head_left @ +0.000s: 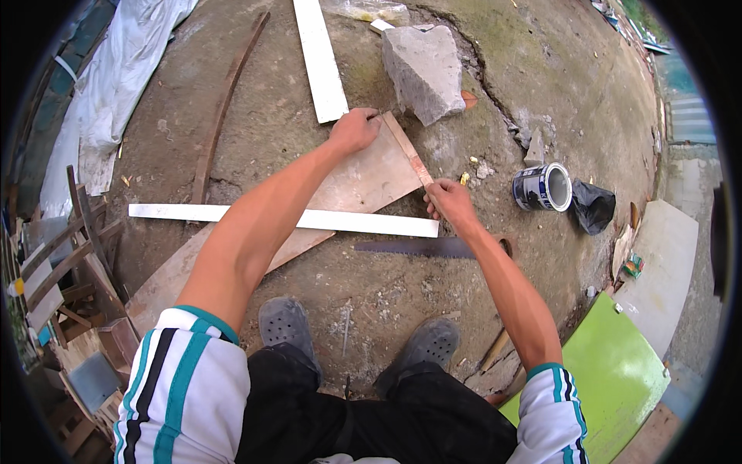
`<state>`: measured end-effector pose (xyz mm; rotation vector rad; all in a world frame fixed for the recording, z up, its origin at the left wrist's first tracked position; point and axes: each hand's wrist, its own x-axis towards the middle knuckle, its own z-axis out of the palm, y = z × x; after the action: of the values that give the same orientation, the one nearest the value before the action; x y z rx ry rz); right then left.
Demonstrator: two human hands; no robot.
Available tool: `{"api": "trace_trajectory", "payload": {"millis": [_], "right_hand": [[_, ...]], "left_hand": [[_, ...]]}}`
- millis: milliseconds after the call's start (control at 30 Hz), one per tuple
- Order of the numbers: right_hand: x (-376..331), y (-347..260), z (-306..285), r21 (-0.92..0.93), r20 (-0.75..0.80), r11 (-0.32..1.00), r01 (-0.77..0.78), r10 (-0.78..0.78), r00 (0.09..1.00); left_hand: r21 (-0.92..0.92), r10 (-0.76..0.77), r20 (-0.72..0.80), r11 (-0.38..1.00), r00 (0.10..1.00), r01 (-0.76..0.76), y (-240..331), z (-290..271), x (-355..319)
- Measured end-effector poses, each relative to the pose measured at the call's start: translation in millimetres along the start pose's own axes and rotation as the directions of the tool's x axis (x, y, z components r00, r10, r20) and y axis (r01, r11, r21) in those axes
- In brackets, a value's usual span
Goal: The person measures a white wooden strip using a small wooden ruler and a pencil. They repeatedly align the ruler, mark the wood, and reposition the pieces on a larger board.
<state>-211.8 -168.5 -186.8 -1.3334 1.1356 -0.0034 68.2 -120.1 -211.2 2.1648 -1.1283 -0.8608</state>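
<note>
Hands (left (354, 130), right (450, 201)) grip the wooden strip (407, 151) at opposite ends.

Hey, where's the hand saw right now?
In the head view the hand saw lies flat on the ground, just below the white strip and under the right hand, ahead of the person's right shoe.

The single head view looked steeply down from the person's standing height onto bare ground, its fisheye bending edges toward a dark rim. Both forearms entered from six o'clock and reached toward twelve, ending just above centre at the left hand (355, 130) and right hand (450, 201). The shoes (287, 323) sat directly below the lens, just under centre. The board (363, 182) lay near, at mid-frame; the can (543, 187) showed at three o'clock.
</note>
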Motion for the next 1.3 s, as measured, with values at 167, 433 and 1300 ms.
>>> {"api": "trace_trajectory", "payload": {"millis": [167, 433, 1300], "right_hand": [[-4.6, 0.2, 2.4, -0.012, -0.026, 0.997, 0.082, -0.082, 0.996], [0.0, 10.4, 7.5, -0.307, -0.146, 0.937, 0.167, -0.219, 0.965], [-10.0, 8.0, 16.3, -0.384, -0.237, 0.889, 0.248, -0.354, 0.905]], "left_hand": [[-0.051, -0.034, -0.047, 0.998, 0.998, 0.032, 8.4, -0.8, -5.3], [-0.025, -0.029, -0.034, 0.999, 0.999, 0.028, 11.1, 0.1, -4.1], [-0.275, 0.050, -0.061, 0.959, 0.997, -0.065, 4.9, -5.2, 3.0]]}}
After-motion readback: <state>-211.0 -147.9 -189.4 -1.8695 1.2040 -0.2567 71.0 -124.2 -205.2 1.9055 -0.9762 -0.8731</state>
